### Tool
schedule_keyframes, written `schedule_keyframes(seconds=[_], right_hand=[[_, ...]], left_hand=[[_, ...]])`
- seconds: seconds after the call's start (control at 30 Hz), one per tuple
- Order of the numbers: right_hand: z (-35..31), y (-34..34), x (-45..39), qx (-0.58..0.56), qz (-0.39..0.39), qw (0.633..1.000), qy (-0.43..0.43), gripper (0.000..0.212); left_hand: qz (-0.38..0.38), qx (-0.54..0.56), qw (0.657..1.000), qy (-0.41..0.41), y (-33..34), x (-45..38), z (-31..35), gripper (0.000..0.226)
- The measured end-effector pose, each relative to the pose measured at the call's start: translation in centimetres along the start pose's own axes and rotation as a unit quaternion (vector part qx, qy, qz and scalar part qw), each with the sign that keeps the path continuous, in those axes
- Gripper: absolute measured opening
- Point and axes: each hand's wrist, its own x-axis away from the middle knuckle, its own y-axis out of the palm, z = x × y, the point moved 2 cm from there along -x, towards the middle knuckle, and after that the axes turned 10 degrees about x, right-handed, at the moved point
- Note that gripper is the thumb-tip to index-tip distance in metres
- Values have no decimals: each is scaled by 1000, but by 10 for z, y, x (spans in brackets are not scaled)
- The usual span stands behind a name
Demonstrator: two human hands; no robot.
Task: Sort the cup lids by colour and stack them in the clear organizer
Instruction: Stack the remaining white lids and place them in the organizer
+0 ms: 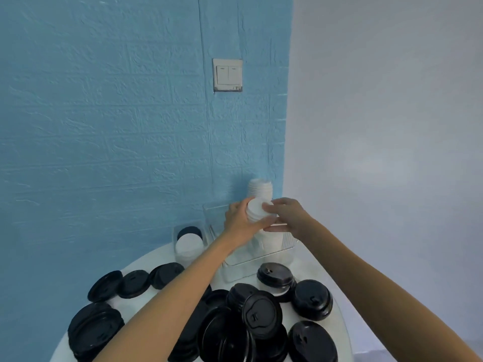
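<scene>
Black lids (262, 316) lie heaped across the white table (146, 259). The left hand (239, 220) grips a stack of white lids (257, 212) above the clear organizer (261, 254); the right hand (286, 212) pinches the stack's top lid.

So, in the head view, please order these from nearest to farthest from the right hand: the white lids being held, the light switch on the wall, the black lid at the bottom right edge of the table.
From the right hand:
1. White lids, touching it, between both hands above the clear organizer.
2. Black lid, down at the table's near right edge.
3. Light switch, high up on the blue wall.
</scene>
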Motion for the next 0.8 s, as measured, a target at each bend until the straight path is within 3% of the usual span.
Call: schedule_keyframes(seconds=[0.1, 0.2, 0.3, 0.43, 0.6, 0.8], right_hand=[[11, -15, -25, 13, 43, 999, 2, 33], [28, -20, -44, 47, 77, 996, 18, 24], [43, -19, -56, 133, 107, 985, 10, 32], [49, -18, -55, 261, 150, 953, -44, 38], [60, -6, -57, 364, 125, 922, -35, 30], [66, -5, -60, 370, 91, 924, 8, 17]], left_hand=[[5, -64, 998, 4, 11, -27, -4, 106], [15, -99, 995, 12, 22, -40, -12, 96], [20, -160, 987, 15, 32, -42, -25, 83], [19, -186, 982, 19, 38, -41, -35, 87], [16, -239, 970, 37, 38, -43, -40, 83], [-24, -307, 951, 28, 37, -43, -40, 88]])
